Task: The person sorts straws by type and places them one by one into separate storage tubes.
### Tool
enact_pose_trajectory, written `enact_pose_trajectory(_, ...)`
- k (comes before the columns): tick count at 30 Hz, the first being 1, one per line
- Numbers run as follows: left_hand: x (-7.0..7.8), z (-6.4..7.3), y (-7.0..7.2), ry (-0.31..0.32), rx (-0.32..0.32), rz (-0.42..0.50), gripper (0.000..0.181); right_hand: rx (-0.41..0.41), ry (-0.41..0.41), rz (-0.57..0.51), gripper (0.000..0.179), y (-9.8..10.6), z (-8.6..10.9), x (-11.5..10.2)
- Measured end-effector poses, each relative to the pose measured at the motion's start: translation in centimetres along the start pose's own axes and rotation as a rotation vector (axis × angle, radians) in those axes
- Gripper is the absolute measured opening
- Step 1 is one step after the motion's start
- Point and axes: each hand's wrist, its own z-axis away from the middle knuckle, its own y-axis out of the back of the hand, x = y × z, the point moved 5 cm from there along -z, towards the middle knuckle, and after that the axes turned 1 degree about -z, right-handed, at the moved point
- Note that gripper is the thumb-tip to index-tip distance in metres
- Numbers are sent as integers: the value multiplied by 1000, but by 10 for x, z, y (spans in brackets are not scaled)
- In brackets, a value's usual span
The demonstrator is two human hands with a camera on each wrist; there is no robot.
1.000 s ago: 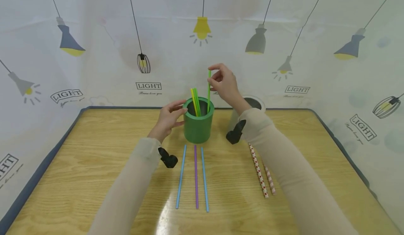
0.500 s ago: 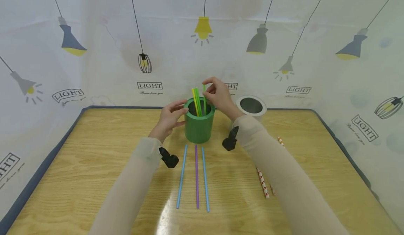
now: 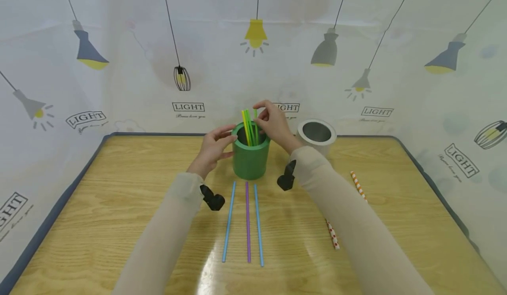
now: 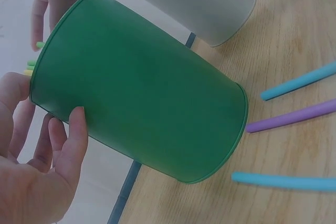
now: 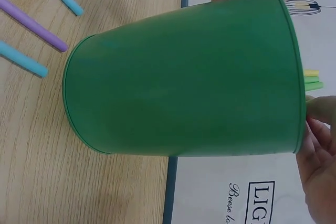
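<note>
In the head view, the light green straw (image 3: pixel 256 133) has been lowered over the last second: its top now sits much nearer the rim of the green cup (image 3: pixel 250 162). It is pinched near the top by the right hand (image 3: pixel 276 124), which has come down with it. The cup is held at its rim by the left hand (image 3: pixel 214 149). A yellow straw (image 3: pixel 244 122) and green straws (image 3: pixel 248 123) are stood beside it, so the straw can be judged nearly in place. Two blue straws and a purple straw (image 3: pixel 248 224) are left on the table (image 3: pixel 119 189), in front of the cup; a white cup (image 3: pixel 334 133) is set to the right.

In the left wrist view, bent fingers (image 4: pixel 77 129) are laid against the cup's side.

In the right wrist view, the pinched straw is mostly hidden by the rim and fingers; its lower end cannot be seen.
</note>
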Motion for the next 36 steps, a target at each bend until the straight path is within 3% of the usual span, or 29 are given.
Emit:
enact_pose_trajectory(13, 16, 17, -6, 24, -17, -14, 40, -55, 32, 138, 42, -6, -1, -3)
enact_pose_trajectory(21, 14, 14, -5, 25, -14, -7, 40, -73, 13, 3, 38, 1, 1, -5)
enact_pose_trajectory(29, 2, 2, -1, 10, -4, -2, 38, -141, -6, -7, 30, 11, 8, -5)
enact_pose_trajectory(36, -1, 0, 0, -6, 13, -14, 37, -201, 14, -25, 30, 17, 23, -9)
